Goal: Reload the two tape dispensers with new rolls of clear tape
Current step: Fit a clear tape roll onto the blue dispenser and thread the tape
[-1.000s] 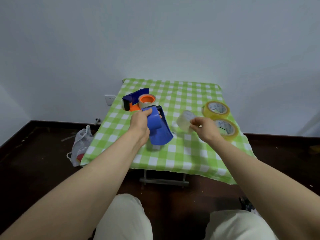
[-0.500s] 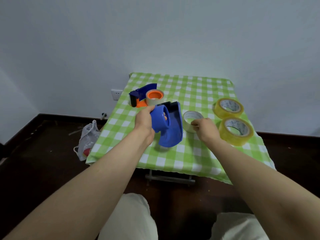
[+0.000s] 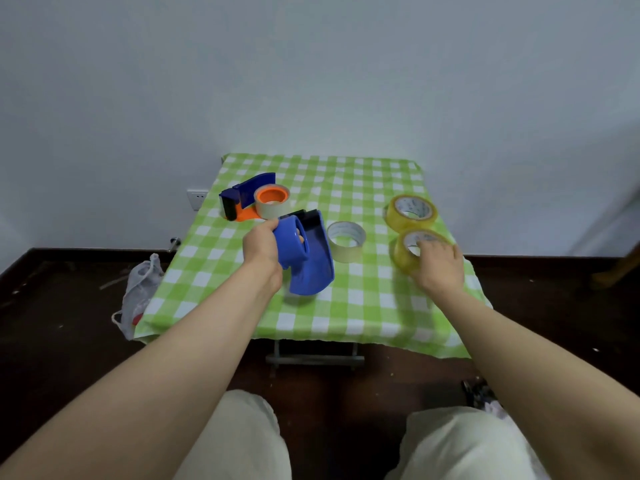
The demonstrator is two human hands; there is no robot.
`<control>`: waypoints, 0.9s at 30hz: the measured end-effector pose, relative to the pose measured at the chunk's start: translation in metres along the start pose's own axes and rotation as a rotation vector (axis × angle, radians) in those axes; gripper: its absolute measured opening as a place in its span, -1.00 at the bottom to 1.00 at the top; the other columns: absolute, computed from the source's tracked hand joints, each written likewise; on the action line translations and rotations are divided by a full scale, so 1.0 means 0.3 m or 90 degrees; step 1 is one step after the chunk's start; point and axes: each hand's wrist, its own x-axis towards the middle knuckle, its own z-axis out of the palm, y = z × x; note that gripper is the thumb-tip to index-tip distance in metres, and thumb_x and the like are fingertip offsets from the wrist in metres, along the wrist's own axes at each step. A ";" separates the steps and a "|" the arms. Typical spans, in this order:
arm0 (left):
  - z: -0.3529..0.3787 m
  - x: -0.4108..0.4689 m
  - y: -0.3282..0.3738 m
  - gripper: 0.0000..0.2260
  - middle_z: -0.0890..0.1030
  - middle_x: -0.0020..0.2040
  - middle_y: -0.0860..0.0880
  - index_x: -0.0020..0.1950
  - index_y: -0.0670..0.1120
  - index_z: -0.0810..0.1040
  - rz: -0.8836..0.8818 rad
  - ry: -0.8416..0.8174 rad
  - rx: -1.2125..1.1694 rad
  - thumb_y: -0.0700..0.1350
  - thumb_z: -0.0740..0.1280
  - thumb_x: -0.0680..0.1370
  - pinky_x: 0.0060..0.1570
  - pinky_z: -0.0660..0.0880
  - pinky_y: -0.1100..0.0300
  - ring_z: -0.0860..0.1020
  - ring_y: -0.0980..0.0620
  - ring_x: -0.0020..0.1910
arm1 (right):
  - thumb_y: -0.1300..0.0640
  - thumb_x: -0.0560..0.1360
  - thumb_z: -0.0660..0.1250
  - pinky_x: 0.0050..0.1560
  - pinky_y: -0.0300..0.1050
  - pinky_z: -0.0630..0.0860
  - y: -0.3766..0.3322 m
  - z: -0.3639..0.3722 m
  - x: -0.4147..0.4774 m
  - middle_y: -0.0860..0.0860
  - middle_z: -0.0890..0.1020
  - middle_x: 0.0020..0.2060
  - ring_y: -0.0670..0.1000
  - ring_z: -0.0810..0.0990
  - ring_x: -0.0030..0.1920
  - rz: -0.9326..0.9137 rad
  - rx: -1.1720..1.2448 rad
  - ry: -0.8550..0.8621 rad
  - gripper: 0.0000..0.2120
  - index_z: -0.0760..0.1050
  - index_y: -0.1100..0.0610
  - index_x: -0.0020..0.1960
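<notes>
my left hand (image 3: 262, 244) has its grip closed around the handle of the blue tape dispenser (image 3: 304, 252), held just above the green checked desk (image 3: 346, 306). my right hand (image 3: 439, 266) rests on the nearer yellow-tinted tape roll (image 3: 410, 251), fingers spread over its top; i cannot tell whether that grip has closed. a second new roll (image 3: 411, 212) sits just behind it. a nearly spent roll (image 3: 346, 241) lies beside the dispenser. the other dispenser (image 3: 254, 199), blue and orange, stands at the desk's far left.
</notes>
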 end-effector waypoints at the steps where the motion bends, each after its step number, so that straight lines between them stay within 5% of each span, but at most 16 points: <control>1: -0.002 0.000 0.000 -0.79 0.53 -0.60 0.04 -0.29 -0.10 0.48 0.001 0.002 0.001 -0.17 0.22 0.54 -0.38 0.38 0.20 0.49 0.06 -0.62 | 0.14 0.50 0.24 0.48 0.05 -0.03 0.007 0.001 -0.005 0.08 0.47 0.30 0.10 0.31 0.40 -0.006 -0.044 -0.032 -0.59 0.35 0.10 0.34; 5: -0.007 0.000 -0.005 -0.81 0.54 -0.56 0.02 -0.29 -0.10 0.49 0.000 0.008 0.002 -0.17 0.22 0.53 -0.43 0.38 0.23 0.49 0.06 -0.63 | 0.34 0.45 0.09 0.49 0.04 -0.11 0.017 -0.004 -0.007 0.04 0.59 0.05 0.07 0.43 0.24 -0.021 -0.080 -0.047 -0.59 0.45 0.07 0.22; 9: -0.016 0.002 -0.007 -0.81 0.53 -0.43 -0.02 -0.27 -0.10 0.50 -0.005 0.011 0.003 -0.16 0.22 0.54 -0.43 0.39 0.23 0.49 0.00 -0.50 | 0.28 0.45 0.11 0.49 -0.01 -0.06 0.014 -0.006 0.009 0.03 0.64 -0.14 0.06 0.54 0.05 -0.014 -0.037 -0.033 -0.67 0.53 0.06 0.08; 12: -0.025 0.002 -0.007 -0.81 0.53 -0.39 -0.03 -0.27 -0.11 0.50 -0.008 0.013 0.013 -0.15 0.22 0.53 -0.40 0.38 0.22 0.49 0.00 -0.47 | 0.25 0.46 0.18 0.47 -0.02 0.02 0.009 -0.024 -0.002 0.08 0.66 -0.06 0.11 0.55 0.10 0.001 0.042 0.002 -0.70 0.53 0.07 0.13; 17: -0.034 0.003 -0.009 -0.81 0.55 -0.54 0.00 -0.27 -0.13 0.51 -0.005 0.005 0.018 -0.19 0.21 0.53 -0.55 0.40 0.31 0.49 0.04 -0.59 | 0.20 0.49 0.32 0.21 0.02 0.44 -0.043 -0.110 -0.031 0.13 0.61 0.13 0.17 0.54 0.18 0.011 0.455 0.060 -0.69 0.50 0.18 0.22; 23: -0.045 0.008 -0.015 -0.80 0.59 -0.54 0.00 -0.22 -0.13 0.53 0.013 0.007 0.038 -0.15 0.23 0.57 -0.39 0.46 0.19 0.55 0.05 -0.57 | 0.36 0.45 0.36 -0.18 -0.41 0.52 -0.132 -0.243 -0.108 -0.06 0.63 -0.17 -0.17 0.61 -0.20 -0.059 0.825 -0.034 -0.77 0.54 0.16 0.07; 27: -0.063 0.008 -0.016 -0.82 0.58 -0.31 -0.11 -0.20 -0.15 0.50 0.012 0.003 0.069 -0.13 0.26 0.58 -0.25 0.50 0.09 0.55 -0.07 -0.37 | 0.43 0.41 0.36 -0.19 -0.34 0.54 -0.194 -0.261 -0.143 0.03 0.63 -0.21 -0.09 0.63 -0.22 -0.079 0.909 -0.143 -0.80 0.56 0.20 -0.03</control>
